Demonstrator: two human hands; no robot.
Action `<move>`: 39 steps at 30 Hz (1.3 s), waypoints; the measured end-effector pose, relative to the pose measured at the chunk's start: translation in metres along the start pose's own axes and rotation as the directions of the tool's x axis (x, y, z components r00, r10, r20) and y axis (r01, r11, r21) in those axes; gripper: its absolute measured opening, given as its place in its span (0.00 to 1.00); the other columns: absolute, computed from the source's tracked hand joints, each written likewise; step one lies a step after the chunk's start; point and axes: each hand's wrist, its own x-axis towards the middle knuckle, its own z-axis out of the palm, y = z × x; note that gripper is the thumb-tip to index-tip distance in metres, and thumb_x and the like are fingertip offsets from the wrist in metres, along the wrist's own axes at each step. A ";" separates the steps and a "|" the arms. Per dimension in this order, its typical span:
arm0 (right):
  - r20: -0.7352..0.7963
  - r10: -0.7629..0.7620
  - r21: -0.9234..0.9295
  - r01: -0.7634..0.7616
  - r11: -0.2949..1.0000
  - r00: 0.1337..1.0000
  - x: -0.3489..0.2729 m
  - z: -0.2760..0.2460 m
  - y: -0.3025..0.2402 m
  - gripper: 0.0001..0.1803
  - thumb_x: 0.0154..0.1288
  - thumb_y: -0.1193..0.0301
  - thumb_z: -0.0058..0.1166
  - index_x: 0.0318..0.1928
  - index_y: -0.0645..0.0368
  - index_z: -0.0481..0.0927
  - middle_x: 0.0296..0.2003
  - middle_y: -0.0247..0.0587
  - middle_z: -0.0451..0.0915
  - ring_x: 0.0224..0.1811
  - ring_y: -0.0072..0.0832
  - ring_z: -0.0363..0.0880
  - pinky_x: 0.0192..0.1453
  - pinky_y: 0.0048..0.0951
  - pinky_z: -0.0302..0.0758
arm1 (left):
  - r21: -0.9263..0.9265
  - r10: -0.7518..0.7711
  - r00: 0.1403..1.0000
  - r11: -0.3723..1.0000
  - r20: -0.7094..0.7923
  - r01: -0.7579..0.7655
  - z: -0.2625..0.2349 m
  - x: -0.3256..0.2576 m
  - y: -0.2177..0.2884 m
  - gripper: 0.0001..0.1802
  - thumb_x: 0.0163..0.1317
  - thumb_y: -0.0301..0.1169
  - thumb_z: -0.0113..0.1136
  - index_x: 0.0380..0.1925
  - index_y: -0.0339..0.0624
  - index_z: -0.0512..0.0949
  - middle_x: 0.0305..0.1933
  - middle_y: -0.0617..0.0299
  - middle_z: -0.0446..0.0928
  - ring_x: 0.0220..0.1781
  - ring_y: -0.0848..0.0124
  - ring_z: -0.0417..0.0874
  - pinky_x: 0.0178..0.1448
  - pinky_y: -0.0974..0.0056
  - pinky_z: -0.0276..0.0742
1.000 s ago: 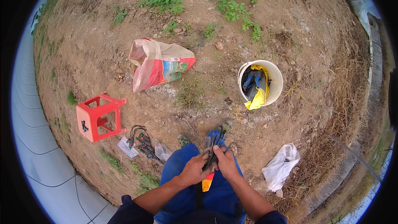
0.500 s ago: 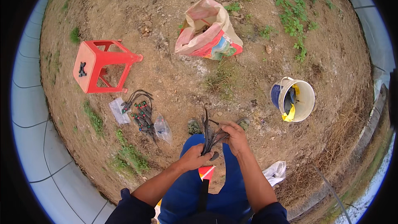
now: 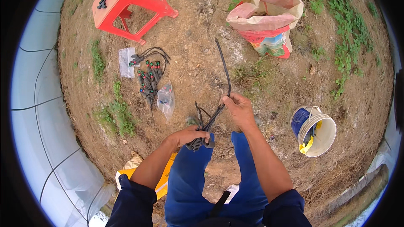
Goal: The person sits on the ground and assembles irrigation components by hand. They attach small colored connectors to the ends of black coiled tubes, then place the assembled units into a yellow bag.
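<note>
My left hand (image 3: pixel 186 136) is closed round a bunch of thin black tubes with dark ribbed ends (image 3: pixel 195 144), held just above my knees. Further up the same tubes, my right hand (image 3: pixel 239 109) pinches them between thumb and fingers. One long black tube (image 3: pixel 225 69) sticks out past the right hand, away from me. On the soil to the left lies a pile of black tube assemblies (image 3: pixel 150 77) with green and red fittings. A clear plastic bag (image 3: pixel 166 101) with small pieces in it lies beside the pile, and a flat clear packet (image 3: pixel 126 63) is at its far left.
A red plastic stool (image 3: pixel 110 10) with a small black part on its seat stands far left. An open woven sack (image 3: pixel 273 21) stands far right. A white bucket (image 3: pixel 320 136) tilts at the right, with yellow and black material inside. A yellow bag (image 3: pixel 166 176) lies by my left forearm.
The view has shifted, so the ground things sit elsewhere in the picture. My right hand has moved outward along the tubes, and one long tube now extends away from the bunch.
</note>
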 end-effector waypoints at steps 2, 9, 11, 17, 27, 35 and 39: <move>-0.007 -0.135 0.011 0.135 0.991 0.991 0.005 -0.004 0.009 0.13 0.73 0.63 0.59 0.41 0.62 0.83 0.28 0.27 0.79 0.31 0.15 0.75 0.35 0.21 0.71 | -0.072 0.057 0.998 0.996 0.028 -0.055 -0.008 0.016 -0.015 0.18 0.65 0.47 0.66 0.38 0.42 0.82 0.35 0.66 0.81 0.37 0.74 0.81 0.40 0.67 0.78; -0.123 -0.188 0.149 0.205 0.967 0.975 0.054 -0.014 0.027 0.14 0.78 0.62 0.51 0.48 0.60 0.79 0.26 0.31 0.79 0.29 0.21 0.84 0.25 0.21 0.77 | -0.118 0.203 0.962 0.976 0.182 -0.184 -0.050 0.103 -0.025 0.19 0.60 0.40 0.74 0.40 0.40 0.79 0.36 0.64 0.79 0.39 0.72 0.81 0.42 0.63 0.81; -0.089 -0.311 0.010 0.313 0.950 0.946 0.073 -0.020 0.035 0.14 0.78 0.63 0.50 0.50 0.61 0.78 0.27 0.32 0.79 0.28 0.20 0.82 0.27 0.20 0.78 | -0.018 0.272 0.933 0.961 0.236 -0.276 -0.073 0.135 -0.032 0.17 0.61 0.39 0.73 0.40 0.40 0.79 0.37 0.63 0.79 0.37 0.70 0.82 0.45 0.61 0.82; -0.052 -0.551 -0.126 0.542 0.831 0.833 0.092 -0.026 -0.004 0.15 0.79 0.63 0.50 0.51 0.62 0.78 0.26 0.29 0.78 0.27 0.17 0.80 0.28 0.19 0.74 | 0.025 0.259 0.939 0.962 0.227 -0.272 -0.145 0.218 -0.065 0.17 0.64 0.35 0.69 0.47 0.37 0.79 0.38 0.60 0.81 0.39 0.70 0.83 0.41 0.62 0.84; 0.100 -0.577 -0.205 0.584 0.785 0.811 0.047 0.000 -0.002 0.12 0.78 0.69 0.50 0.53 0.63 0.77 0.27 0.29 0.76 0.27 0.16 0.77 0.31 0.20 0.72 | 0.082 0.163 0.979 0.985 -0.119 -0.154 -0.226 0.233 -0.035 0.28 0.77 0.51 0.47 0.47 0.34 0.81 0.39 0.58 0.84 0.35 0.66 0.84 0.39 0.57 0.84; 0.167 -0.531 -0.186 0.555 0.811 0.831 0.036 0.018 0.007 0.15 0.79 0.65 0.48 0.54 0.63 0.77 0.24 0.29 0.77 0.25 0.15 0.78 0.26 0.17 0.70 | 0.150 0.235 0.912 0.969 -0.336 -0.194 -0.255 0.160 -0.018 0.38 0.76 0.56 0.44 0.75 0.42 0.59 0.81 0.48 0.50 0.83 0.54 0.48 0.71 0.38 0.70; 0.189 -0.465 -0.153 0.494 0.856 0.865 0.045 0.016 0.007 0.15 0.79 0.63 0.48 0.54 0.61 0.77 0.25 0.31 0.78 0.26 0.19 0.81 0.26 0.19 0.74 | -0.037 0.438 0.895 0.896 -0.082 -0.442 -0.220 0.105 0.005 0.36 0.78 0.54 0.38 0.71 0.35 0.63 0.68 0.40 0.70 0.71 0.50 0.72 0.65 0.41 0.77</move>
